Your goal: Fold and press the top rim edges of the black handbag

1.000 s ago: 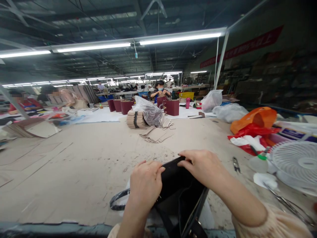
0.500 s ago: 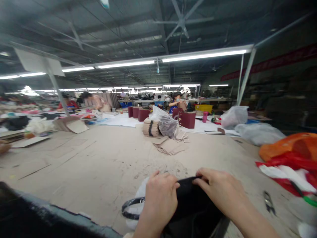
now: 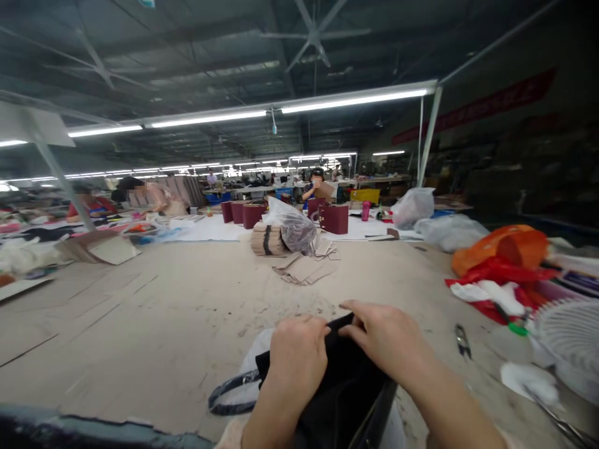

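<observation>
A black bag [image 3: 346, 386] stands at the front of the table, its mouth facing up toward me. My left hand [image 3: 299, 352] grips the left part of its top edge, fingers curled over the rim. On the same rim, a little to the right, my right hand [image 3: 390, 340] pinches the edge between thumb and fingers. A dark handle in clear plastic wrap [image 3: 229, 393] loops out to the left of the bag. Pale plastic [image 3: 255, 349] shows behind my left hand. The bag's lower part runs out of view.
Thread snips [image 3: 462, 342] lie right of my hands, with scissors [image 3: 561, 421] and a white fan [image 3: 571, 343] further right. An orange bag [image 3: 491, 249] is behind them. Ahead are bundled card pieces [image 3: 267, 240] and burgundy boxy bags [image 3: 334, 219]. A co-worker [image 3: 316, 187] is across the table.
The camera view has turned to the right, bringing the fan and scissors into sight. Both hands stay on the bag's rim; more of the rim shows left of my left hand.
</observation>
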`<move>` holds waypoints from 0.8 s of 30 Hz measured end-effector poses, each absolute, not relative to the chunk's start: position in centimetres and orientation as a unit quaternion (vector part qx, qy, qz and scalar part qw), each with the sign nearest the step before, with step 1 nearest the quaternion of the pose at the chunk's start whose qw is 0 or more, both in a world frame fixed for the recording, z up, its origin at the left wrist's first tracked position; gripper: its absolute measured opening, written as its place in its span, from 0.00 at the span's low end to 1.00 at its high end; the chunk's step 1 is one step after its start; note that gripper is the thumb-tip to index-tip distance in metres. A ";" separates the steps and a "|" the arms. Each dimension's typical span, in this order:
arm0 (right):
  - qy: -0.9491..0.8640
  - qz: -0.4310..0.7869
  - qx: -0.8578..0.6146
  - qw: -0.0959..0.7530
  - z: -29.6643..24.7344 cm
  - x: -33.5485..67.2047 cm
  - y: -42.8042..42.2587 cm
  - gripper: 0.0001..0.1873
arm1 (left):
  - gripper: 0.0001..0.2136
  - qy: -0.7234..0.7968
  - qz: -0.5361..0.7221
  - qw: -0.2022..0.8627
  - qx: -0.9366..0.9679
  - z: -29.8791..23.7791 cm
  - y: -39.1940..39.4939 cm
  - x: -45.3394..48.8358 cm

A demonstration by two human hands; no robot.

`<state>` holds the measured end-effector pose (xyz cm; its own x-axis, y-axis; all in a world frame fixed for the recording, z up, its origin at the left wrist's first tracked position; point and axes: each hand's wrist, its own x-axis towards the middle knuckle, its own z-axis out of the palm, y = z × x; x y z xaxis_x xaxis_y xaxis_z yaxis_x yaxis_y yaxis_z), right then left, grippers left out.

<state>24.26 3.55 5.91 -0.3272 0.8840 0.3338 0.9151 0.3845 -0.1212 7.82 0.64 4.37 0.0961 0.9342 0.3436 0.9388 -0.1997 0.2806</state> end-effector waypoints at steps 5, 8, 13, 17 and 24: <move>-0.768 -0.081 -0.591 0.234 5.1 25.1 2.6 0.24 | 0.10 -0.624 -0.237 0.044 -0.743 3.6 0.6 7.7; -0.747 -0.091 -0.604 0.263 5.0 24.8 2.5 0.18 | 0.09 -0.619 -0.244 0.044 -0.745 3.6 0.7 7.7; -0.736 -0.114 -0.612 0.265 5.0 24.3 2.8 0.13 | 0.08 -0.596 -0.264 0.051 -0.757 3.6 0.7 7.7; -0.739 -0.111 -0.611 0.260 4.9 24.4 2.7 0.12 | 0.09 -0.578 -0.274 0.051 -0.767 3.5 0.5 7.6; -0.751 -0.106 -0.608 0.235 5.0 24.4 2.6 0.12 | 0.09 -0.563 -0.276 0.046 -0.778 3.5 0.3 7.8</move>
